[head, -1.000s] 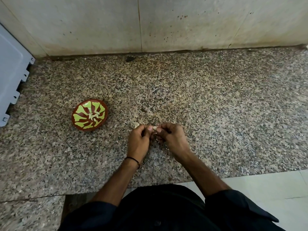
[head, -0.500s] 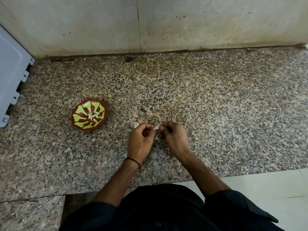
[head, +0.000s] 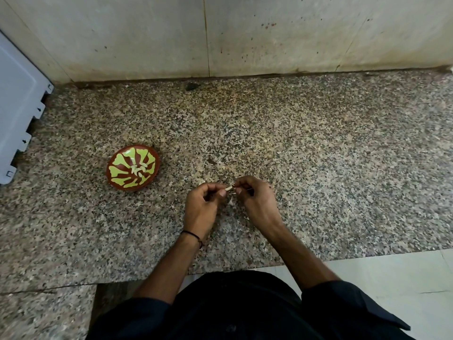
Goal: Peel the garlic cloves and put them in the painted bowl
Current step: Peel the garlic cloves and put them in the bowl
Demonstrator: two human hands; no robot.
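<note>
A small pale garlic clove [head: 229,188] is pinched between the fingertips of my left hand [head: 202,207] and my right hand [head: 257,201], just above the speckled granite counter [head: 318,168]. A thin flap of skin [head: 231,200] hangs below the clove. The painted bowl [head: 117,179], red-brown with yellow-green shapes, sits to the left of my hands. Several peeled cloves [head: 138,169] lie in its middle. Another pale piece of garlic [head: 201,182] lies on the counter behind my left hand, partly hidden.
A stained tiled wall [head: 245,33] stands at the counter's back edge. A grey plastic panel [head: 17,114] leans at the far left. Bits of skin [head: 212,161] lie on the counter behind my hands. The counter's front edge [head: 343,255] drops to pale floor tiles.
My hands have drawn slightly apart, so the clove now shows between the fingertips. A flap of skin hangs loose under it. The bowl has not moved.
</note>
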